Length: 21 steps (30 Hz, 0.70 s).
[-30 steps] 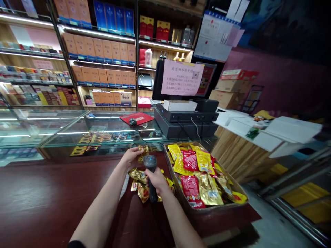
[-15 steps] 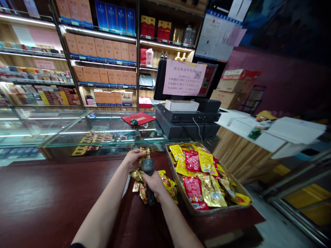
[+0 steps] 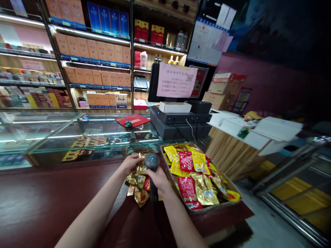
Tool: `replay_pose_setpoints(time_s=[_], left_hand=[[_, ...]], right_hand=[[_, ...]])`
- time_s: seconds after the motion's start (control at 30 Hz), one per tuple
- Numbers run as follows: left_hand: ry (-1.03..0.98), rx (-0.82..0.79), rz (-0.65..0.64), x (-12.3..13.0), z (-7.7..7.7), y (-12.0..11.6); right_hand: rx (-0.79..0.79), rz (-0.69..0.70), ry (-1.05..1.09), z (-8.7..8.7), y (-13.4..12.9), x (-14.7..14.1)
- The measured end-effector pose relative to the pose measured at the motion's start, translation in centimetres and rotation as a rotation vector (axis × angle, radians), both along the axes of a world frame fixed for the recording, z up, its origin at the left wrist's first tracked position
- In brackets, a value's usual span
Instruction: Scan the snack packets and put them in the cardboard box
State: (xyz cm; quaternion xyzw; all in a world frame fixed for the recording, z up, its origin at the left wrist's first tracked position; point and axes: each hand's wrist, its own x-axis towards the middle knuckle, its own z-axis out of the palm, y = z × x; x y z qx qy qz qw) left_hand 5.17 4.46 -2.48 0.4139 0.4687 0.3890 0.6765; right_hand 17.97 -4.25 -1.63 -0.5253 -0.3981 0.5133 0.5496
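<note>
My left hand pinches a gold snack packet above the dark red table. Wrapped round the handle of a black barcode scanner is my right hand, and the scanner's head is right beside that packet. Below both hands lie several loose gold packets, partly covered by the scanner and my right hand. To the right, a shallow cardboard box holds many red, yellow and gold snack packets.
Behind the table runs a glass display counter with a red mouse mat. A monitor with a pink paper sign stands over a black cash drawer. Shelves of boxed goods line the back wall.
The view has turned slightly to the right. My right hand has brought the scanner up and closer to the packet in my left hand, uncovering more of the loose gold packets.
</note>
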Motion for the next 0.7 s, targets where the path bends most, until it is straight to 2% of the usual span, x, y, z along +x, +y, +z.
replay_pose_setpoints(time_s=[0.1,0.2,0.3,0.4,0.53,0.7], left_hand=[[-0.090,-0.076,-0.092,0.7,1.7,-1.1],[-0.239,-0.256,-0.235,1.3,4.7,-1.5],[-0.312,-0.307,-0.368,2.5,7.8,-1.0],[-0.326,-0.307,-0.461,4.9,9.8,0.3],[-0.303,-0.309,-0.493,9.5,10.9,2.3],[-0.304,-0.327,-0.510,15.4,10.8,4.2]], right_hand=[[-0.045,0.044,0.113,2.2,-0.3,1.9],[-0.150,0.043,0.192,4.4,-0.8,4.2],[-0.201,0.092,0.280,6.8,-0.9,7.0],[-0.223,0.097,0.332,9.0,-0.4,10.1],[-0.266,0.056,0.317,11.1,0.9,14.2],[-0.279,0.031,0.330,12.3,2.1,18.7]])
